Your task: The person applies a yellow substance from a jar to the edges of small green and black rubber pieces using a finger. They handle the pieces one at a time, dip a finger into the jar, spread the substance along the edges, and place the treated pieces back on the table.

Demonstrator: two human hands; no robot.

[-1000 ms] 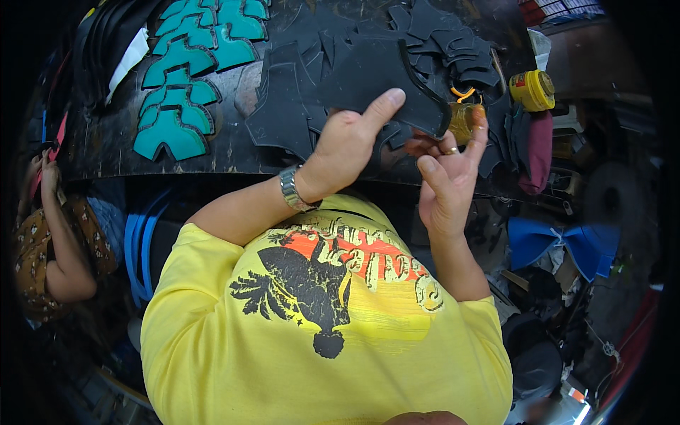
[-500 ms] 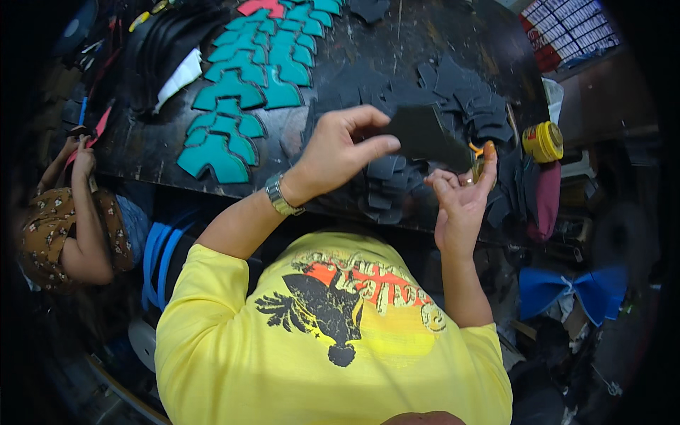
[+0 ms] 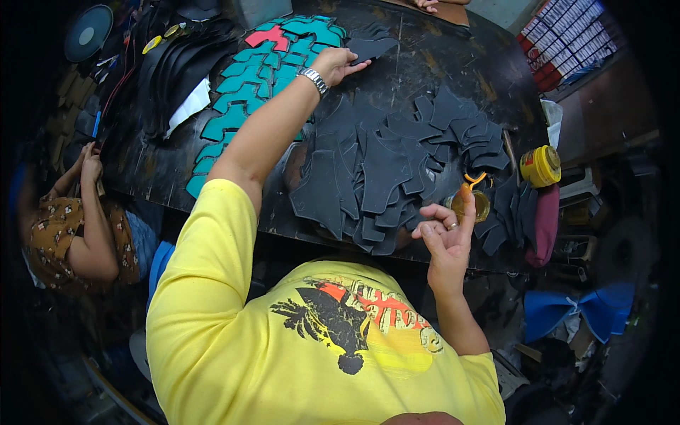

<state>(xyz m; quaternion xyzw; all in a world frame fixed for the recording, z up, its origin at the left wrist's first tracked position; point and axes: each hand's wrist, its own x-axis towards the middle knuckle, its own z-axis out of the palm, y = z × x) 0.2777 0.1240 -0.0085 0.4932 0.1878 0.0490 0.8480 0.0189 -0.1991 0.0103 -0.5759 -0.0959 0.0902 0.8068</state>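
Note:
My left hand [image 3: 336, 66] reaches to the far side of the table, thumb and fingers on the edge of a dark grey cut piece of sheet [image 3: 375, 48]. That piece lies at or just over other dark pieces there; the exact contact is hidden. Nothing is in my right hand [image 3: 449, 248]: its index finger points up with orange-brown stuff on the tip, and the other fingers are loosely bent. Close to that fingertip are a jar of amber liquid [image 3: 482, 206] and an orange curved object [image 3: 475, 179]. A heap of dark cut pieces [image 3: 382, 159] spreads left of it.
Rows of overlapping teal pieces [image 3: 244, 83] and one red piece [image 3: 268, 37] lie left of the heap on the black table [image 3: 453, 53]. A yellow tub [image 3: 540, 166] stands at the right edge. Another person [image 3: 95, 234] works at the left; other hands [image 3: 427, 6] show at the far edge.
My left hand has carried the dark piece from in front of me to the far side of the table. My right hand stays beside the jar, its finger still raised.

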